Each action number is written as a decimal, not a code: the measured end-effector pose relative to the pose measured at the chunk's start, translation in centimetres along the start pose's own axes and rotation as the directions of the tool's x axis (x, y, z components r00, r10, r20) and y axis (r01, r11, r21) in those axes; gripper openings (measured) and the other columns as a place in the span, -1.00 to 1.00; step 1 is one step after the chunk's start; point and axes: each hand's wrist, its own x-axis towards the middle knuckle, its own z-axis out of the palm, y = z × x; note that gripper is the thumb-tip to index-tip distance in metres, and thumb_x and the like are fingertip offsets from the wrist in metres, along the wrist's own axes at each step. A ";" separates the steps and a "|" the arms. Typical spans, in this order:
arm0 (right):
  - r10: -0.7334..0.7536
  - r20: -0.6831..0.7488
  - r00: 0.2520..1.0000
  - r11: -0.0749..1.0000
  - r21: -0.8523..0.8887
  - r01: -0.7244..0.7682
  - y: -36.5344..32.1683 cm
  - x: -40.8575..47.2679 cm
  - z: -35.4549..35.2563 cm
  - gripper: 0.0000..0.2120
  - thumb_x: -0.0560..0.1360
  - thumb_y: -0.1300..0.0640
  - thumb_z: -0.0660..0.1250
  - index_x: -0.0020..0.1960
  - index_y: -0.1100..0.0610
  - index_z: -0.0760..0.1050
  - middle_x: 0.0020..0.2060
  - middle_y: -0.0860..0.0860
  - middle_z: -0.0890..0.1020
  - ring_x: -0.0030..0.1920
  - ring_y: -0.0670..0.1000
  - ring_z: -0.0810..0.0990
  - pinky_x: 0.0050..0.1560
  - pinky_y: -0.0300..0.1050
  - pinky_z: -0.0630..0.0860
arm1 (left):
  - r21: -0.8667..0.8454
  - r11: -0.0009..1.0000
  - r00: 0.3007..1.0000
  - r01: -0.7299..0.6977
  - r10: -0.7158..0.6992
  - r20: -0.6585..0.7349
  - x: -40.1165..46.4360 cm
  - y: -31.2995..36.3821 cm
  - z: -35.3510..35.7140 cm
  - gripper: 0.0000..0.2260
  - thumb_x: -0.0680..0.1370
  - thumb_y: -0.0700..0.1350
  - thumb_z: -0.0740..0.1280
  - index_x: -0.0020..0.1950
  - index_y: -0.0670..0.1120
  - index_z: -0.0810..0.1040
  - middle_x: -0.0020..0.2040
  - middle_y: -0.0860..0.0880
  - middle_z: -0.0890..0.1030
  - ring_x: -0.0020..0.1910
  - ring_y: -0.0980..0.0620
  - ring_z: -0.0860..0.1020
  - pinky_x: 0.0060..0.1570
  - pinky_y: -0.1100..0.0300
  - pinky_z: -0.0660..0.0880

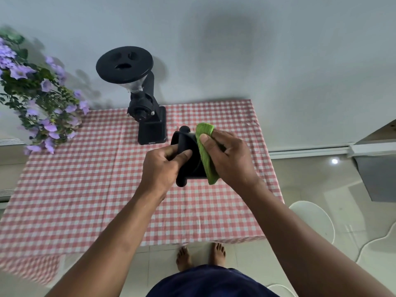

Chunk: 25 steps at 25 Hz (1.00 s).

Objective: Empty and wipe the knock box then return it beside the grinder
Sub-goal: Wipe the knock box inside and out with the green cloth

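The black knock box [189,159] is held above the table, tilted, its black knock bar running from top to bottom. My left hand [164,168] grips the bar and the box's left side. My right hand [229,159] presses a green cloth [205,151] against the box's right side, fingers wrapped over the cloth. The black coffee grinder [147,116] with its round hopper lid stands at the table's far edge, just behind and left of the box. The inside of the box is hidden from me.
A red-and-white checked tablecloth [96,185] covers the table. Purple flowers with green leaves [38,97] sit at the far left corner. A white round stool [312,219] stands on the tiled floor at the right. My bare feet are below the table's near edge.
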 end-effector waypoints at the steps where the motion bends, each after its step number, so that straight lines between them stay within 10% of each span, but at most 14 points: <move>1: -0.010 -0.013 1.000 1.000 -0.002 0.010 0.1 -0.5 0.1 -0.72 0.70 0.08 0.32 -0.12 0.16 0.65 -0.21 -0.05 0.66 -0.15 -0.12 0.60 -0.14 -0.14 0.54 | 0.004 1.000 1.000 -0.001 0.001 -0.012 0.0 0.0 0.0 -0.91 0.59 -0.13 0.49 0.07 0.00 0.77 -0.16 0.05 0.80 -0.23 -0.01 0.76 -0.22 0.03 0.73; 4: -0.209 -0.007 0.978 0.958 -0.202 0.203 1.0 -3.9 1.6 -0.76 0.69 0.13 0.35 0.26 0.19 0.70 0.41 0.12 0.62 0.53 0.09 0.49 0.51 0.02 0.47 | -0.028 1.000 1.000 0.014 -0.014 -0.018 0.2 -0.1 -0.4 -0.90 0.61 -0.13 0.48 0.06 -0.08 0.78 -0.20 -0.08 0.78 -0.32 -0.15 0.72 -0.29 -0.11 0.71; 7: -0.393 -0.022 0.919 0.898 -0.226 0.378 1.7 -5.2 2.5 -0.73 0.67 0.17 0.38 0.33 0.24 0.65 0.48 0.17 0.55 0.60 0.21 0.40 0.55 0.18 0.44 | -0.060 0.998 0.999 0.009 -0.007 0.033 0.2 -0.1 -0.9 -0.87 0.62 -0.13 0.46 0.09 -0.11 0.78 -0.21 -0.16 0.78 -0.39 -0.26 0.69 -0.28 -0.23 0.71; 10: -0.242 -0.045 0.969 0.967 -0.092 0.238 1.2 -2.9 1.4 -0.77 0.68 0.15 0.35 0.24 0.21 0.70 0.28 0.06 0.70 0.38 0.04 0.60 0.37 -0.01 0.57 | -0.041 0.999 0.998 -0.023 0.025 0.065 0.1 0.2 -1.2 -0.89 0.62 -0.16 0.46 0.09 -0.09 0.78 -0.21 -0.15 0.77 -0.45 -0.18 0.65 -0.36 -0.06 0.64; 13: 0.083 0.062 0.995 0.981 0.172 -0.093 0.6 0.3 -0.6 -0.68 0.71 0.10 0.31 -0.15 0.24 0.58 -0.33 -0.03 0.56 -0.31 -0.05 0.50 -0.27 -0.04 0.46 | 0.011 0.997 0.992 -0.074 0.072 0.099 0.0 0.5 -1.4 -0.83 0.60 -0.18 0.48 0.17 -0.06 0.77 -0.17 -0.06 0.78 -0.35 -0.04 0.71 -0.43 0.08 0.59; 17: 0.106 0.082 0.991 0.978 0.170 -0.118 0.3 0.5 -1.5 -0.62 0.73 0.07 0.28 -0.17 0.28 0.51 -0.39 0.02 0.49 -0.38 -0.01 0.42 -0.34 -0.01 0.38 | 0.073 0.988 0.988 -0.134 0.128 0.081 0.0 0.7 -1.0 -0.78 0.59 -0.19 0.49 0.22 0.00 0.74 -0.19 0.16 0.77 -0.24 0.17 0.73 -0.36 0.37 0.56; 21: -0.219 0.008 0.976 0.957 -0.191 0.217 -0.2 -4.2 0.7 -0.81 0.69 0.15 0.35 0.19 0.22 0.68 0.36 0.14 0.66 0.46 0.08 0.55 0.48 0.01 0.50 | 0.086 0.981 0.985 -0.172 0.170 0.028 0.5 0.7 -1.3 -0.80 0.61 -0.16 0.47 0.22 0.01 0.75 -0.20 0.07 0.77 -0.35 0.12 0.69 -0.44 0.19 0.57; 25: -0.272 -0.024 0.962 0.951 -0.161 0.265 0.3 -4.7 1.1 -0.70 0.66 0.12 0.39 0.33 0.23 0.64 0.49 0.06 0.53 0.59 0.08 0.41 0.58 0.06 0.43 | 0.075 0.978 0.980 -0.193 0.188 0.068 0.3 0.5 -1.6 -0.78 0.61 -0.18 0.46 0.25 -0.03 0.74 -0.10 -0.02 0.80 -0.24 -0.03 0.75 -0.37 -0.03 0.66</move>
